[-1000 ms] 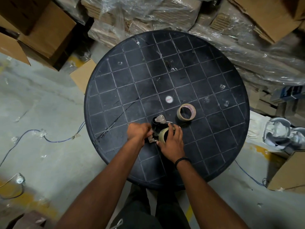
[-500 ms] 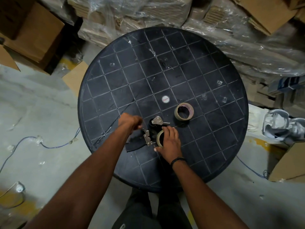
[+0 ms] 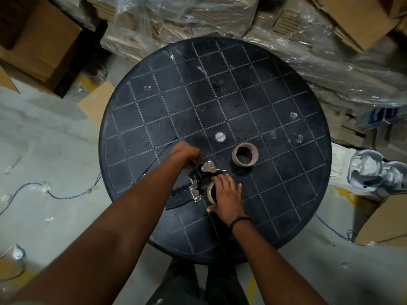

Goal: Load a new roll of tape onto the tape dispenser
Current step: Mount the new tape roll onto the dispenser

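A black tape dispenser (image 3: 207,170) with metal plates lies on the round black table (image 3: 198,95) near its front. A pale tape roll (image 3: 210,192) sits at the dispenser's near end. My right hand (image 3: 226,194) covers and grips this roll from the right. My left hand (image 3: 187,155) is a closed fist just left of the dispenser's far end, pinching what looks like the tape's free end. A dark translucent strip (image 3: 180,194) stretches below it. A second brownish roll (image 3: 255,154) lies flat to the right, apart from both hands.
A small white cap (image 3: 220,136) sits at the table's centre. Plastic-wrapped cardboard stacks (image 3: 330,62) crowd the far and right sides. Boxes (image 3: 39,40) stand at the left, and a blue cable (image 3: 55,194) runs over the concrete floor.
My left hand has moved up and away from the roll towards the dispenser's far end, and the dark strip has appeared below it. My right hand has stayed on the roll.
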### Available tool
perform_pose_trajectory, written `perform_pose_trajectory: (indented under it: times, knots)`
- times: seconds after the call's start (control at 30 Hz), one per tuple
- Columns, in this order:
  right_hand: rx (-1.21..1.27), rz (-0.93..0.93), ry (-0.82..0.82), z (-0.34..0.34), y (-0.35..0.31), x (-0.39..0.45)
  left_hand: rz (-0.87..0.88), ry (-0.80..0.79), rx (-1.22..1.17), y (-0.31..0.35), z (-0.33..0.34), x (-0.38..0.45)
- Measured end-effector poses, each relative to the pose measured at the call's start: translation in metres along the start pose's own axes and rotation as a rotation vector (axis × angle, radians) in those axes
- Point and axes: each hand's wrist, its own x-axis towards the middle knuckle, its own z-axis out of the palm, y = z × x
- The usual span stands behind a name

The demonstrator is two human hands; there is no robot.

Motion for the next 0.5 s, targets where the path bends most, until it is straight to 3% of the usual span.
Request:
perform_pose_trajectory:
  times: [0.17, 0.27, 0.4, 0.5]
  knots:
    - [-0.002, -0.051, -0.016, -0.005, 0.002, 0.0, 0.138, -0.03, 0.245, 0.021, 0.005, -0.017]
    - [0.019, -0.06, -0.007, -0.005, 0.002, -0.002, 0.187, -0.131, 0.335, 0.03, 0.005, -0.029]
    - [0.093, 0.028, -0.006, -0.009, -0.008, -0.005, 0.209, -0.18, 0.413, 0.032, 0.004, -0.03]
    - [0.287, 0.199, 0.259, -0.014, -0.035, -0.009, 0.234, -0.138, 0.493, 0.031, 0.008, -0.024]
